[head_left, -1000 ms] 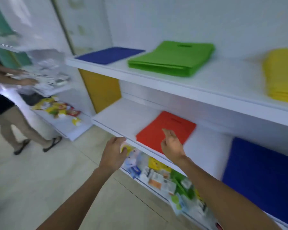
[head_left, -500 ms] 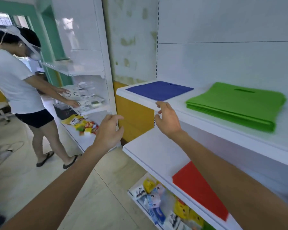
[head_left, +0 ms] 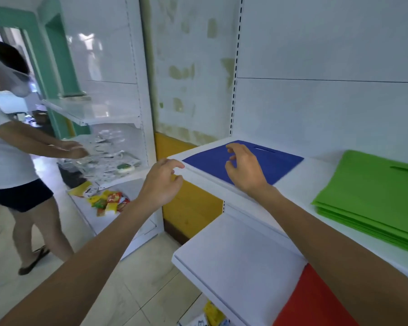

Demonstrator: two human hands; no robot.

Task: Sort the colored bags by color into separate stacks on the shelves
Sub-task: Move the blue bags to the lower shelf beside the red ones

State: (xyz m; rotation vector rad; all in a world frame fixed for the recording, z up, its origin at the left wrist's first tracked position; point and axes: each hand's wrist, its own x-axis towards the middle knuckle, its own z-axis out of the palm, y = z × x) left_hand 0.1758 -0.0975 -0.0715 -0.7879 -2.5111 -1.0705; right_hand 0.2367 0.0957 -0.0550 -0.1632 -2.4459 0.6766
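Plainly, neither hand holds anything. The right hand (head_left: pixel 243 168) hovers over the blue bag (head_left: pixel 276 161), fingers loosely curled and spread; whether the fingertips touch the fabric cannot be told. The left hand (head_left: pixel 161 182) hangs just off the front left corner of the upper shelf (head_left: pixel 302 184), fingers also loosely curled, beside the bag's near corner.

The blue bag lies flat at the left end of that shelf, its handle slot toward the back wall. It looks like a single bag or a very thin stack. The green stack (head_left: pixel 375 191) sits further right on the same shelf, apart from it with bare white shelf between. The red bag (head_left: pixel 316 302) lies on the lower shelf (head_left: pixel 233 255), partly hidden under the right forearm.

Likely risks: the bag is thin and limp, so a one-handed pinch may fold or drag it instead of lifting it clean. Its near corner lies close to the shelf edge, so a careless pull could slide it off to the floor. A wide sweep to the right could brush the green stack and skew it.

To the left, another person (head_left: pixel 7 149) works at a side unit (head_left: pixel 108 107), where packets (head_left: pixel 106 201) lie. They stand well apart from the bags. Nothing blocks either hand's way to the blue bag.
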